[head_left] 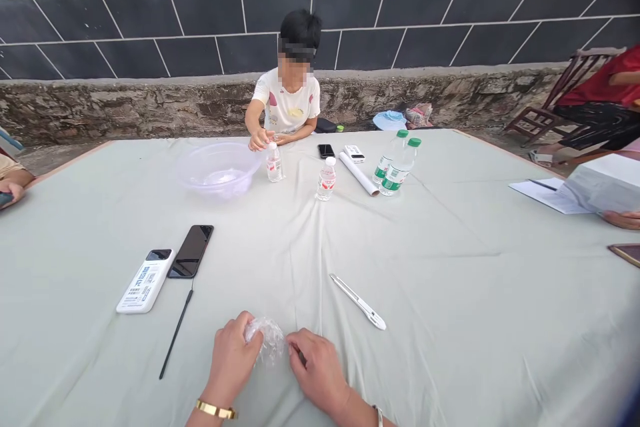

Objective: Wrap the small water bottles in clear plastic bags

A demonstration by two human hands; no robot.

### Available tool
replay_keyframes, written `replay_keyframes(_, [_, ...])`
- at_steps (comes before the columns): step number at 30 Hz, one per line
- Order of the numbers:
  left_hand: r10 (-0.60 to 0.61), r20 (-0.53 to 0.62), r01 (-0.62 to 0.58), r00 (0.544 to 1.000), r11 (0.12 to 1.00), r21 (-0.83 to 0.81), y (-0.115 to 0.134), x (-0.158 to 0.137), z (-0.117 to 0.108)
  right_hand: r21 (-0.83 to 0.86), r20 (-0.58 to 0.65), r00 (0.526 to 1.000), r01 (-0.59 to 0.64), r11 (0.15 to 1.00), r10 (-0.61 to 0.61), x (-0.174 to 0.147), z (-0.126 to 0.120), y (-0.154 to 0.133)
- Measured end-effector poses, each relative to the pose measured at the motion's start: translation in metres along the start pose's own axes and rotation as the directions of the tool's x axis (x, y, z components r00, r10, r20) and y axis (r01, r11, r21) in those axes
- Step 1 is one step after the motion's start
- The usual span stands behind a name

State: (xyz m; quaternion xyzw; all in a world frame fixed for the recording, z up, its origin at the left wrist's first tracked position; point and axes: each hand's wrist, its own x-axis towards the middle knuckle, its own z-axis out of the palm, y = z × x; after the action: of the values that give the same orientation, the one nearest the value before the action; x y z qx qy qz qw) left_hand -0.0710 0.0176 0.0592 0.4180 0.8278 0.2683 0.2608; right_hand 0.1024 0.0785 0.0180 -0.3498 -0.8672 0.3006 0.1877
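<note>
My left hand [234, 352] is closed on a bunched clear plastic wrap [273, 340], its thumb and fingers pressed into the left side. Close by on the right is my right hand [316, 363], with fingers curled and thumb against the index finger. Its fingertips come up to the wrap's edge, and what they pinch, if anything, is too small to name. Beyond my hands, to the right, a white utility knife [358, 301] lies on the cloth. A black smartphone [191, 251] with a black wrist strap [176, 333] and a white power bank [147, 281] lie to the left.
A light cloth covers the table [435, 280]. Farther off stand a translucent purple basin [220, 170], small water bottles [326, 180], larger green-capped bottles [399, 170] and a paper roll [359, 174]. A person [293, 97] sits opposite, one hand by a small bottle. Papers [540, 196] lie at right.
</note>
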Motion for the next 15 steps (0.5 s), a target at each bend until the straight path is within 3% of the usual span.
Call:
replay_keyframes(2, [-0.032, -0.031, 0.03, 0.999, 0.997, -0.065, 0.002, 0.022, -0.02, 0.014, -0.005, 1.0, -0.001, 1.0, 0.001, -0.002, 0.0, 0.001])
replay_keyframes(4, [-0.11, -0.043, 0.093, 0.993, 0.954, -0.284, 0.005, 0.049, -0.043, 0.015, -0.017, 1.0, 0.006, 1.0, -0.006, -0.002, 0.0, 0.003])
replay_keyframes(7, [-0.29, 0.036, 0.242, 0.956, 0.718, -0.652, 0.011, 0.096, -0.077, 0.013, -0.041, 0.999, 0.034, 0.999, -0.033, -0.001, 0.002, 0.008])
replay_keyframes(9, [-0.365, 0.081, 0.292, 0.927, 0.572, -0.767, 0.019, 0.129, -0.1, 0.008, -0.064, 0.995, 0.078, 0.997, -0.077, 0.0, 0.004, 0.012])
replay_keyframes(13, [-0.439, 0.043, 0.219, 0.897, 0.359, -0.907, 0.051, 0.195, -0.147, 0.014, -0.085, 0.986, 0.148, 0.989, -0.146, 0.0, 0.006, 0.018])
replay_keyframes(15, [-0.424, 0.032, 0.162, 0.905, 0.275, -0.948, 0.073, 0.226, -0.167, 0.023, -0.076, 0.988, 0.139, 0.99, -0.137, -0.001, 0.008, 0.02])
